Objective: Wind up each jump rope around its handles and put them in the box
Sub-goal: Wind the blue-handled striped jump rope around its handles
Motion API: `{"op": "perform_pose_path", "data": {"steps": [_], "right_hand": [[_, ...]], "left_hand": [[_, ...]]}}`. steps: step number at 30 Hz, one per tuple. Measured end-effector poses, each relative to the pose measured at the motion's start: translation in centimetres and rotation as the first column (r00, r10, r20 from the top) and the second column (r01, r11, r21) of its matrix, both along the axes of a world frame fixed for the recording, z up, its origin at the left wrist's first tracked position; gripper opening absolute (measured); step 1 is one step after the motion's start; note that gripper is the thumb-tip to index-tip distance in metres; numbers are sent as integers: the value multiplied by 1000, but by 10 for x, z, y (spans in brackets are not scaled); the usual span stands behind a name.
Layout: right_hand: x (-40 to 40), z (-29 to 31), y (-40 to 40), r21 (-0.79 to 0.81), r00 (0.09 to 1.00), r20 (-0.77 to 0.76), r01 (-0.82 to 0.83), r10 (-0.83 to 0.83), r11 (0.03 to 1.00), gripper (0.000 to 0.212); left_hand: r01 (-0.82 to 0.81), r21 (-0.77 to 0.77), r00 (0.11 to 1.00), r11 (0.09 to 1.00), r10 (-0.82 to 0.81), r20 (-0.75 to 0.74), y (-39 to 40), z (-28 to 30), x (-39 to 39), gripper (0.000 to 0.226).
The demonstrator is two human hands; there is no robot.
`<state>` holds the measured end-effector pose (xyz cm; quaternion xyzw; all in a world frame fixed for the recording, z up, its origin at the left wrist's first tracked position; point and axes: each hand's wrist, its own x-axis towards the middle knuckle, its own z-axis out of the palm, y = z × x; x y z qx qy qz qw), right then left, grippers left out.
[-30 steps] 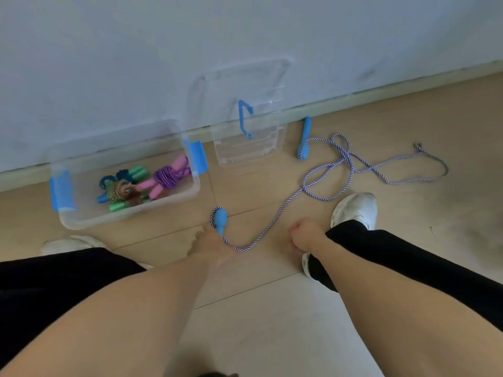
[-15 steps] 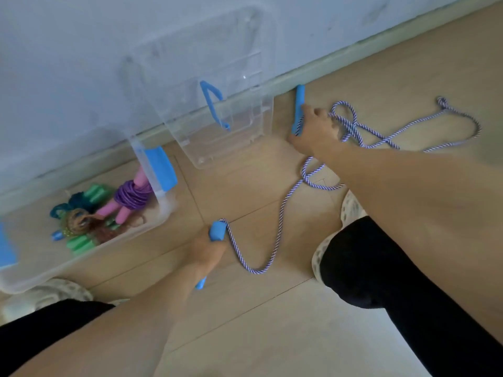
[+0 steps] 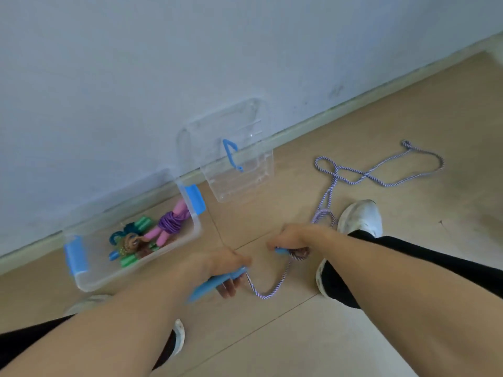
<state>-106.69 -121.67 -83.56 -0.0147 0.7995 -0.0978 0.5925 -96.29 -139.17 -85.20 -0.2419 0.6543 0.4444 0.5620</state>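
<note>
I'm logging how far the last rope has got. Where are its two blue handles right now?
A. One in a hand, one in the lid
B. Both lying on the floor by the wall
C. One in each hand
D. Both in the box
C: the left hand grips one blue handle and the right hand grips the other, the rope sagging between them.

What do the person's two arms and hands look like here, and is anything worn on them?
Both forearms are bare, with no sleeves visible up to the frame edge. The left hand and the right hand wear no gloves, and no rings, watch or bracelet can be seen. Below the arms, black trousers and white shoes show.
</note>
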Motion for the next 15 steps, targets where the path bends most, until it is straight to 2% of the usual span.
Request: {"op": "perform_pose_path", "data": {"steps": [2, 5, 7, 10, 12, 15], "right_hand": [[-6, 46, -7, -82, 997, 64, 41, -35, 996, 39], [-24, 121, -17, -279, 992, -78, 78, -104, 957, 47], [-32, 176, -23, -457, 971, -109, 141, -213, 878, 53], [-26, 249, -29, -698, 942, -32, 219, -335, 681, 45], [-13, 284, -30, -790, 944, 17, 215, -330, 574, 43], [5, 303, -33, -827, 964, 46, 183, -261, 532, 53]], "left_hand": [[70, 19, 997, 997, -71, 31, -14, 36, -5, 26], [54, 91, 998, 994, -52, -21, -40, 100, -16, 25], [-90, 133, 983, 987, 110, -150, -55, 148, -26, 22], [-362, 291, 823, 886, 450, -346, -68, 225, -34, 17], [-378, 388, 740, 841, 526, -419, -69, 268, -34, 19], [-265, 473, 773, 840, 478, -417, -66, 313, -25, 36]]}}
